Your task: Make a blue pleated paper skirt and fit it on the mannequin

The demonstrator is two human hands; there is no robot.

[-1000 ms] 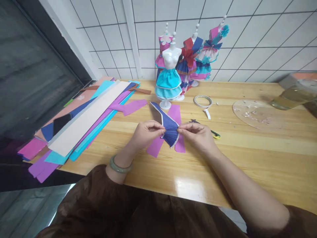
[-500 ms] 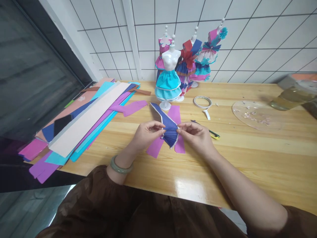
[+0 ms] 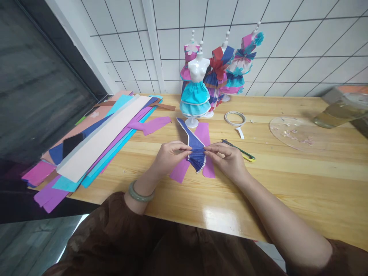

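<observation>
The blue strip (image 3: 196,142) lies just in front of the mannequin (image 3: 199,69) that wears a turquoise skirt (image 3: 194,100). Its upper end is smooth and pointed, with a pale edge, and reaches close to the mannequin's base; its lower end is gathered into fine pleats that fan out. The left hand (image 3: 172,156) has thumb and fingers pinched on one side edge of the pleats, and the right hand (image 3: 227,158) pinches the opposite edge in the same way. Under the blue strip, also in front of the mannequin, are purple strips (image 3: 208,171).

To the mannequin's left is a pile of coloured sheets (image 3: 97,143). To its right are a roll of tape (image 3: 235,124), a clear plate (image 3: 277,126) with small bits on it and, farther out, a jar (image 3: 335,115). A knife (image 3: 247,155) lies in front and to the right of the mannequin, beside the right hand. Three dressed figures (image 3: 221,69) stand behind the mannequin on the surface (image 3: 301,184).
</observation>
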